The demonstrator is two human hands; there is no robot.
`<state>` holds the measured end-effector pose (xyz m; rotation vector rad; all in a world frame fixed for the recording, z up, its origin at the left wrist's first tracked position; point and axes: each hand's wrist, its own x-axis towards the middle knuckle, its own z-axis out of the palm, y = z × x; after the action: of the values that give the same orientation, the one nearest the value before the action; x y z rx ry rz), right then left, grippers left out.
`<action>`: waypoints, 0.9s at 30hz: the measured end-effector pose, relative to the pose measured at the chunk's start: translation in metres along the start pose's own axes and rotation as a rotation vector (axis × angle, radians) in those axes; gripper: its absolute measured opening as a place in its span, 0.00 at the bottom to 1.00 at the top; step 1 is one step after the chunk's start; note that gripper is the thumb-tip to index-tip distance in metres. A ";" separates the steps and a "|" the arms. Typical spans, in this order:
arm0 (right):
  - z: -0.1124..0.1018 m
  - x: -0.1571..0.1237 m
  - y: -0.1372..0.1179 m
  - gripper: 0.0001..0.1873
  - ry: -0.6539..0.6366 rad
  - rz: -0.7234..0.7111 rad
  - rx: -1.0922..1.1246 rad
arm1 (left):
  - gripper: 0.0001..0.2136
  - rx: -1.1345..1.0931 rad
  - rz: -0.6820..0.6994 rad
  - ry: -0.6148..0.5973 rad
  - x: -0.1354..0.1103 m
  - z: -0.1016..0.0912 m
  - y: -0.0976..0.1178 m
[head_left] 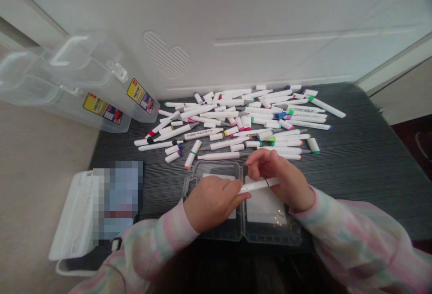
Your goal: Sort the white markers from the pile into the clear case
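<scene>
A white marker (258, 186) with a thin dark ring near its right end lies almost level between my hands. My left hand (214, 201) is closed on its left end, thumb and fingers pinching the barrel. My right hand (286, 177) has curled fingers around the other end, which runs in under the palm. Below both hands sits an opened clear plastic case (243, 235) with white paper inserts in its two halves. Beyond the hands, many white markers (222, 155) and loose caps (313, 145) are spread in a pile.
Two tall clear plastic boxes (145, 114) with yellow and purple labels stand at the back left, against a white panel (270, 24) with a heart relief. At the left edge of the dark table (357, 150) lie a white device (74, 217) and a blurred-out phone-like object (124, 195).
</scene>
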<state>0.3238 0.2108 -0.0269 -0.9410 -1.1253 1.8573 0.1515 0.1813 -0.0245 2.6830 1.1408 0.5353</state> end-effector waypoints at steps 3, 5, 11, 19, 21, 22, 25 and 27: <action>0.000 0.000 0.000 0.21 0.002 -0.004 -0.011 | 0.13 0.000 -0.004 -0.001 0.000 0.000 0.001; 0.001 0.000 -0.001 0.21 0.009 -0.010 -0.016 | 0.13 -0.004 -0.004 0.002 -0.001 0.000 0.001; 0.001 0.000 -0.002 0.21 0.012 -0.010 -0.019 | 0.13 -0.003 -0.008 -0.001 -0.001 0.001 0.003; 0.002 -0.003 -0.010 0.21 0.022 -0.006 0.048 | 0.12 0.013 0.017 0.046 0.001 0.001 0.005; 0.004 -0.004 -0.018 0.22 0.048 -0.012 0.084 | 0.12 0.009 0.034 0.081 0.003 0.000 0.006; 0.004 -0.004 -0.022 0.22 0.068 -0.023 0.106 | 0.12 0.000 0.039 0.100 0.004 -0.001 0.007; 0.002 -0.003 -0.032 0.23 0.147 -0.087 0.170 | 0.12 -0.037 0.012 0.159 0.004 -0.003 0.006; -0.002 0.000 -0.034 0.23 0.190 -0.127 0.188 | 0.13 -0.034 -0.046 0.187 0.003 -0.004 0.004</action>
<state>0.3337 0.2228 0.0039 -0.8955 -0.8602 1.6986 0.1540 0.1807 -0.0188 2.6162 1.2244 0.8047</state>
